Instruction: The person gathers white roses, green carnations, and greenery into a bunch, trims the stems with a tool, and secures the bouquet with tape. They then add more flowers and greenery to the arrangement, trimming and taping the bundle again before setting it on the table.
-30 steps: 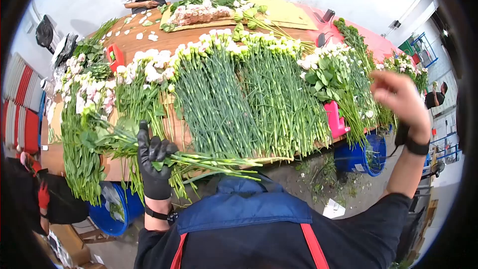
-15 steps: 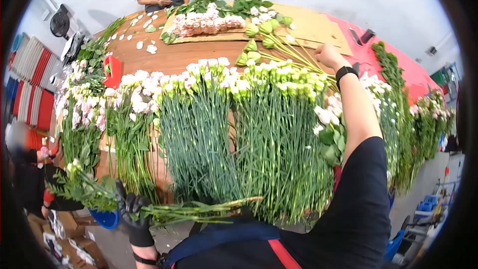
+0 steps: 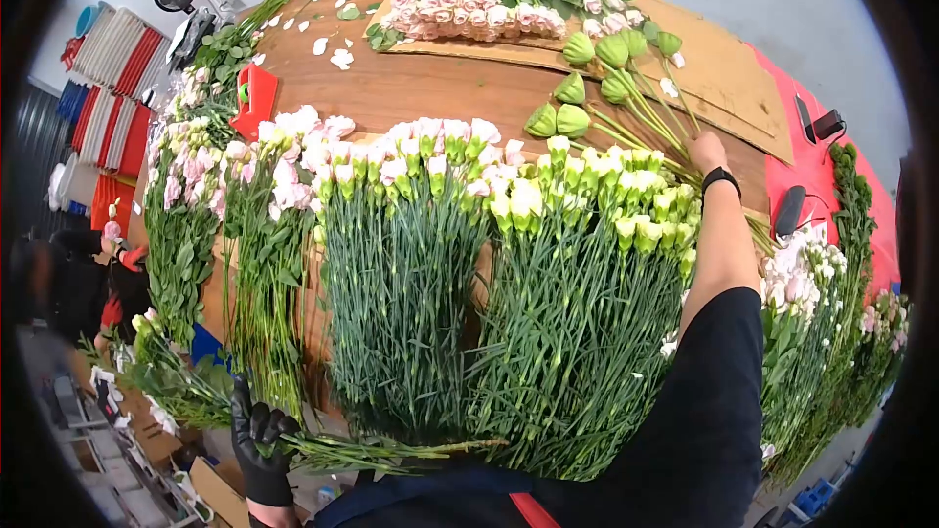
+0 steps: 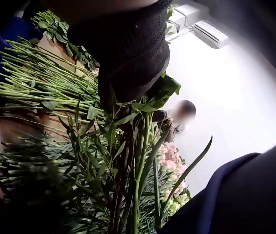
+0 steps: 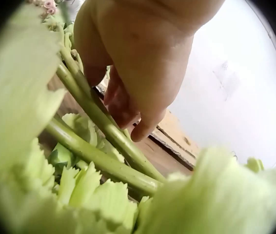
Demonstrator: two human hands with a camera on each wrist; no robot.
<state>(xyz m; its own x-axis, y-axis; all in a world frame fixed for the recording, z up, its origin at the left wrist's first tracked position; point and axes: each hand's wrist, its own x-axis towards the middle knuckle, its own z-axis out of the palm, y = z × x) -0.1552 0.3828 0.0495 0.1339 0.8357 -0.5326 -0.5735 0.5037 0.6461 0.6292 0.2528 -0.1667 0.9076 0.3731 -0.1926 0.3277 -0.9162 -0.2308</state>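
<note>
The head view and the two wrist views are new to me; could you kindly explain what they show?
There is no machine, just a person working with two hands. The head view comes from a camera on the head, looking down; the others from one on each wrist. On the wooden table lie rows of pale flowers with long stems, pink flowers and green heads like lotus buds. The left grip, a black-gloved hand, holds a mixed bunch of stems. The right grip, a bare hand, is at the thick stems of the green heads; whether it holds them I cannot tell.
</note>
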